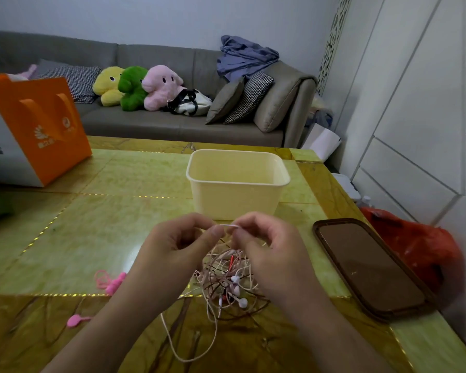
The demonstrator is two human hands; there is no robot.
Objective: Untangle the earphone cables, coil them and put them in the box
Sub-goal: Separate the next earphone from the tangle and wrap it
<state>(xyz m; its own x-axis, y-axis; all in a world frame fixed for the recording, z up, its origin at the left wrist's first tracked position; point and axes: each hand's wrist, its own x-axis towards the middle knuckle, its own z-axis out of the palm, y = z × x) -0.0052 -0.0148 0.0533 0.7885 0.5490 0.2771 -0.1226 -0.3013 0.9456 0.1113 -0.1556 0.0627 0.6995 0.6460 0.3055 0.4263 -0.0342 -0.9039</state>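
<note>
A tangled bundle of earphone cables (228, 278), white, brown and reddish with white earbuds, hangs from my hands above the table's near edge. My left hand (180, 242) pinches a white strand at the top of the tangle. My right hand (264, 243) pinches the same strand just to the right, a short piece stretched between the two. One loose loop trails down toward me. An open cream plastic box (237, 184) stands on the table right behind my hands, nothing visible inside. A pink earphone cable (109, 282) lies on the table at the left.
A brown-rimmed lid (371, 267) lies flat at the right near the table edge, a red plastic bag (420, 246) beyond it. An orange paper bag (35, 127) stands at the far left. A pink earbud piece (74, 320) lies at the near left. A sofa stands behind the table.
</note>
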